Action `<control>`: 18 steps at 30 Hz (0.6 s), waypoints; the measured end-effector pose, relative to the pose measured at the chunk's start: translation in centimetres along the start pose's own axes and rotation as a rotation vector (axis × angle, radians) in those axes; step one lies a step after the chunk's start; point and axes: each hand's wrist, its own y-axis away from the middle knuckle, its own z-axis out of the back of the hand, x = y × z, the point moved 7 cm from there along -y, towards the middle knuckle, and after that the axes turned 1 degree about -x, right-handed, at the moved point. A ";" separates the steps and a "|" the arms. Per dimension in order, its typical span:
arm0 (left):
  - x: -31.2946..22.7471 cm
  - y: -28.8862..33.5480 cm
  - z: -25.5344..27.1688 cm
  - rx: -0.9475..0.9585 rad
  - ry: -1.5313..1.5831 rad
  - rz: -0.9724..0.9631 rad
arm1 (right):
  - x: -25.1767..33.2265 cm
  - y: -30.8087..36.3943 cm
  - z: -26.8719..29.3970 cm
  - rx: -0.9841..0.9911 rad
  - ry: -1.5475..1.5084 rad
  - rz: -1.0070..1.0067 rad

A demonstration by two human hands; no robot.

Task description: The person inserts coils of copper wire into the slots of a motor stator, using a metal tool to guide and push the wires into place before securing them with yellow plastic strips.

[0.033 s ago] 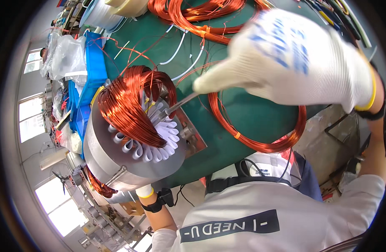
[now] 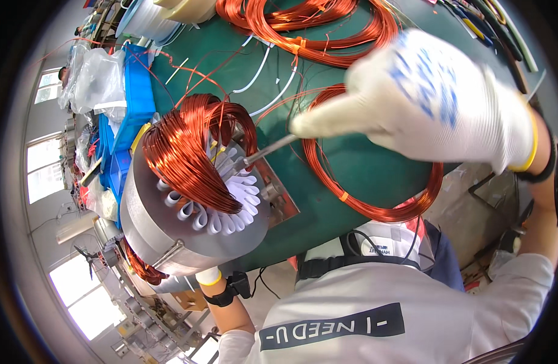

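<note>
A metal stator cylinder lies on its side on the left, white paper-like slot liners ringing its open face. Thick copper wire bundles arch out of that face. My right hand, in a white knitted glove, is closed round a slim metal rod tool. The index finger points along the rod, and its far end meets the slots beside the copper wires. Behind and below the cylinder, my left hand shows only its gloved cuff; its fingers are hidden.
On the green table lie a tied copper wire coil and more coils behind. Blue bins and plastic bags stand at the left. White spools are at the far left, hand tools at the far right.
My right hand has shifted slightly right and nearer to me, with the rod drawn a little the same way. The stator and my left arm look unmoved.
</note>
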 end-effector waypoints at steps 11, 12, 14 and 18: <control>0.3 -0.4 0.1 0.011 -0.002 -0.009 | 4.1 3.3 -2.9 -0.148 0.263 -0.152; 0.2 -0.4 0.2 0.012 0.000 -0.008 | 4.2 3.4 -2.9 -0.170 0.259 -0.156; 0.2 -0.3 0.2 0.013 -0.001 -0.007 | 4.4 3.8 -3.1 -0.170 0.244 -0.166; 0.1 -0.2 0.2 0.010 0.000 0.001 | 4.4 3.8 -3.4 -0.104 0.239 -0.218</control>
